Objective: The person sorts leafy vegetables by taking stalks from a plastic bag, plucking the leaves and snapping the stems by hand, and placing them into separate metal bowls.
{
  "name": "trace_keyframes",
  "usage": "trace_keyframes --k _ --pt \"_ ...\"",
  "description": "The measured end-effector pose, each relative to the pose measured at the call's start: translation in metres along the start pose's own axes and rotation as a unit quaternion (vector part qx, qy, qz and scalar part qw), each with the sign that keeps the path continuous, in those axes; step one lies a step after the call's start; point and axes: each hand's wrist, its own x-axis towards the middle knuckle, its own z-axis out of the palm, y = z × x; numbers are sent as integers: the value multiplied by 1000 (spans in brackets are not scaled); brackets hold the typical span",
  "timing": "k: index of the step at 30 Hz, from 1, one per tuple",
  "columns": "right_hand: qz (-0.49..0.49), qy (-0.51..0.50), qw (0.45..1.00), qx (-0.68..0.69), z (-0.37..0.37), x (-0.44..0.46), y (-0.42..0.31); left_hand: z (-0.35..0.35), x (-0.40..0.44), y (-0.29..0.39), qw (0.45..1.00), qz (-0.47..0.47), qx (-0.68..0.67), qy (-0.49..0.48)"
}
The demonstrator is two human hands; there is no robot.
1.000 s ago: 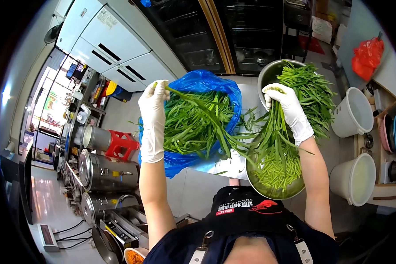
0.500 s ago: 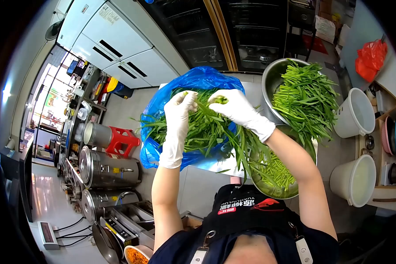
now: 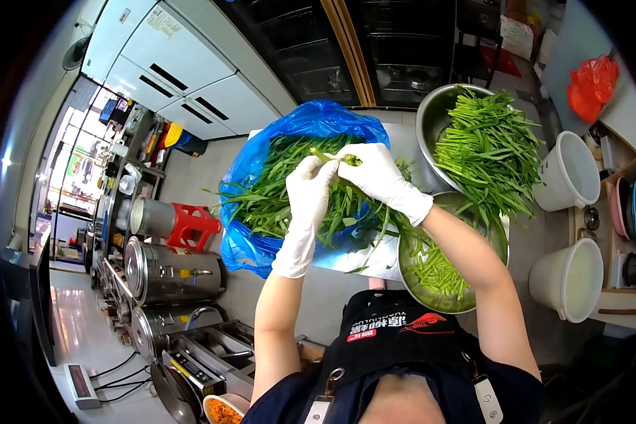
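White gloves cover both hands, which meet above a blue plastic bag (image 3: 244, 244) of leafy greens that look like water spinach (image 3: 283, 159). My left hand (image 3: 309, 187) pinches a green stem (image 3: 323, 153) between thumb and fingers. Touching it, my right hand (image 3: 374, 173) is closed round greens whose stem pieces show at its fingers; leaves trail below toward the bowl. Short cut stems (image 3: 438, 272) lie in a metal bowl (image 3: 454, 305) under my right forearm. A larger metal basin (image 3: 431, 116) holds a heap of long leafy stems (image 3: 487, 148).
A metal-topped table (image 3: 339, 260) supports the bag. White buckets (image 3: 571, 169) stand at the right, below a hanging red bag (image 3: 592, 88). On the left are a red stool (image 3: 193, 227) and large steel pots (image 3: 173, 268). Fridges (image 3: 184, 71) line the far side.
My left hand has moved right and slightly down to meet my right hand. The long leaves that stretched between the hands now hang lower by the bowl.
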Motion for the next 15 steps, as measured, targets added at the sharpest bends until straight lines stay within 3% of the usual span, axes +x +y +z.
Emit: trace_keyframes --k 1,4,6,10,15 --pt "-6 2 998 65 1 1 6 1 0 0 1000 2 7 -2" --pt "131 -14 965 225 -9 2 16 -5 1 3 999 28 38 22" --pt "173 14 947 269 -39 2 26 -26 5 4 998 32 38 35" --pt "178 27 950 257 -90 -11 39 -68 12 -4 996 50 -23 68" --pt "203 -51 954 216 -121 -27 36 -104 20 -20 979 118 -161 37"
